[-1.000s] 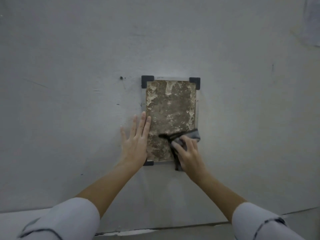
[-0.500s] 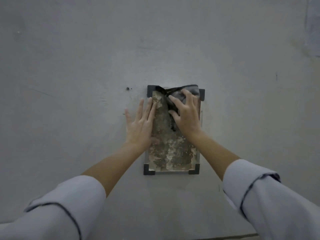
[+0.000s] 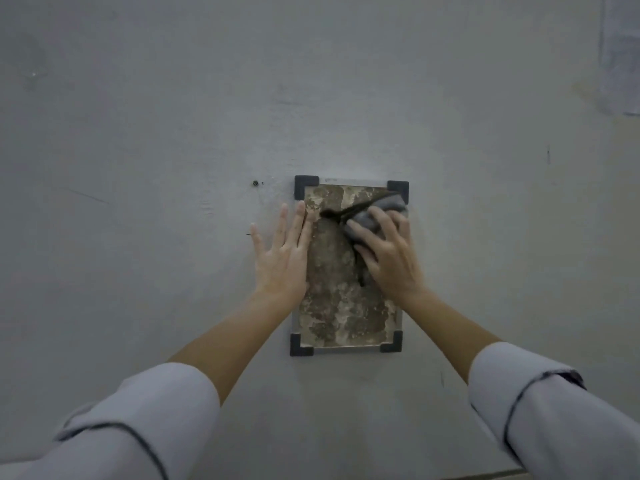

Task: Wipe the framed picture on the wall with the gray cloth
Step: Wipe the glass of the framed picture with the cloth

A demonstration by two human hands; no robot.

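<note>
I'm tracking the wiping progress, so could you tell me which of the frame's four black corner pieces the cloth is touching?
The top-right corner piece: the gray cloth reaches it; the other three stand clear.

right hand [image 3: 389, 252]: pressing crumpled gray cloth [image 3: 372, 213] on mottled brown framed picture [image 3: 341, 313], frame centre | left hand [image 3: 282, 254]: flat, picture's left edge

Framed picture [image 3: 346, 306] on wall [image 3: 138, 133]. Left hand [image 3: 282, 258] flat on wall, fingers overlapping picture's left edge. Right hand [image 3: 388, 254] on cloth [image 3: 374, 211], pressed against picture's upper right part. Screw [image 3: 255, 183] in wall, left of picture's top corner.
</note>
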